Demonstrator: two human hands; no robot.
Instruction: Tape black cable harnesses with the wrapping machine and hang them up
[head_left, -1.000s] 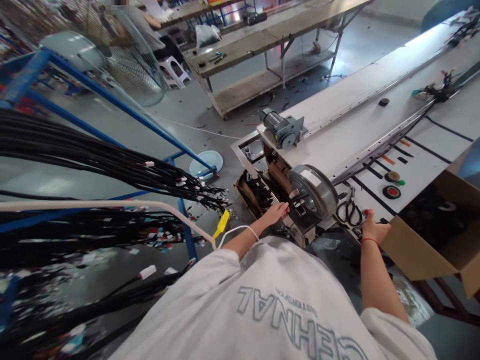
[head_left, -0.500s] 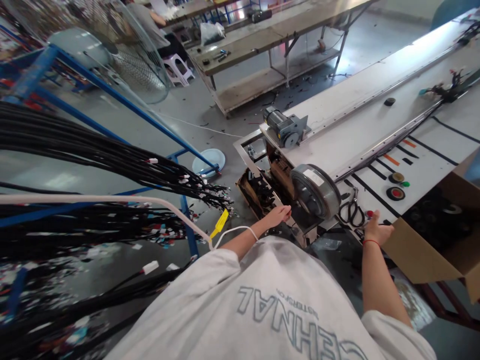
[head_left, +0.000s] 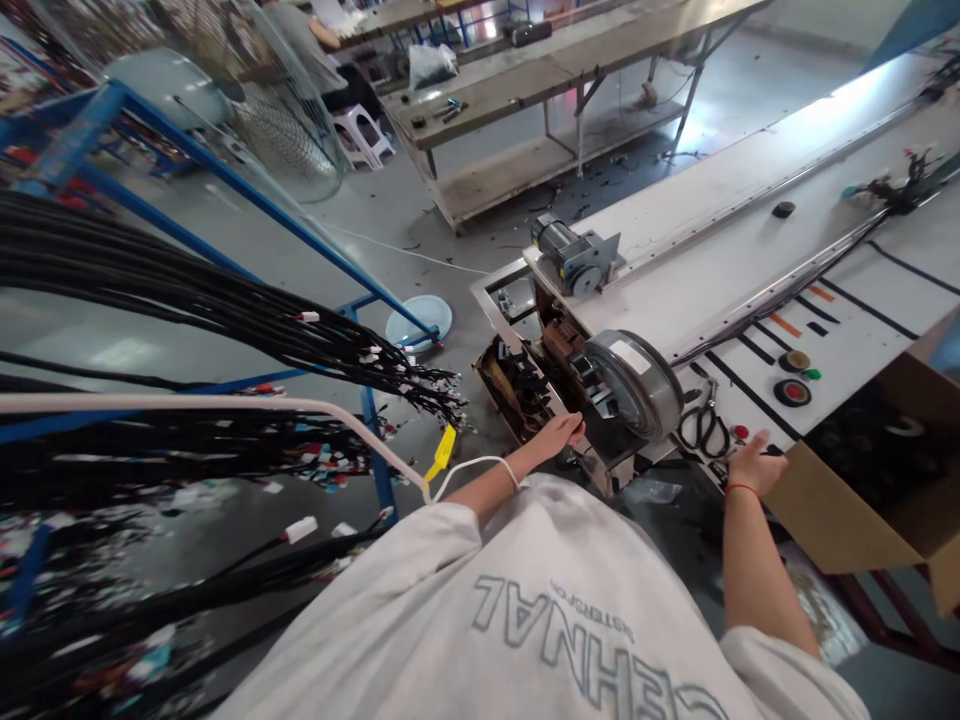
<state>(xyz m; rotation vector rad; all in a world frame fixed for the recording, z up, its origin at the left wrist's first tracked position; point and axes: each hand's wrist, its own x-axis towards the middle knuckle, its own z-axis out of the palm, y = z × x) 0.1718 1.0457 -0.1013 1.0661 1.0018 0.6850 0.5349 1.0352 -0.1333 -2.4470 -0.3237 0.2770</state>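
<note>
My left hand (head_left: pixel 561 434) is beside the near end of the bench, left of a large grey wheel (head_left: pixel 637 385) with a white label. Its fingers are curled closed, and what they hold, if anything, is hidden. At the bench's front edge my right hand (head_left: pixel 754 466) rests with thumb and fingers apart, next to a red push button (head_left: pixel 741 432). Black-handled scissors (head_left: pixel 705 425) lie between the wheel and this hand. A cardboard box (head_left: pixel 844 505) with dark contents stands just right of it.
Bundles of black cables (head_left: pixel 225 310) with white connectors hang on a blue frame (head_left: pixel 300 240) at the left. A motor (head_left: pixel 574 255) sits on the long white bench (head_left: pixel 720 250). A green button (head_left: pixel 813 375) and tape rolls (head_left: pixel 793 392) lie farther along. Behind stands a fan (head_left: pixel 161 90).
My right thumb has shifted slightly right, away from the red button. My left hand stays nearly in place. The view has moved slightly.
</note>
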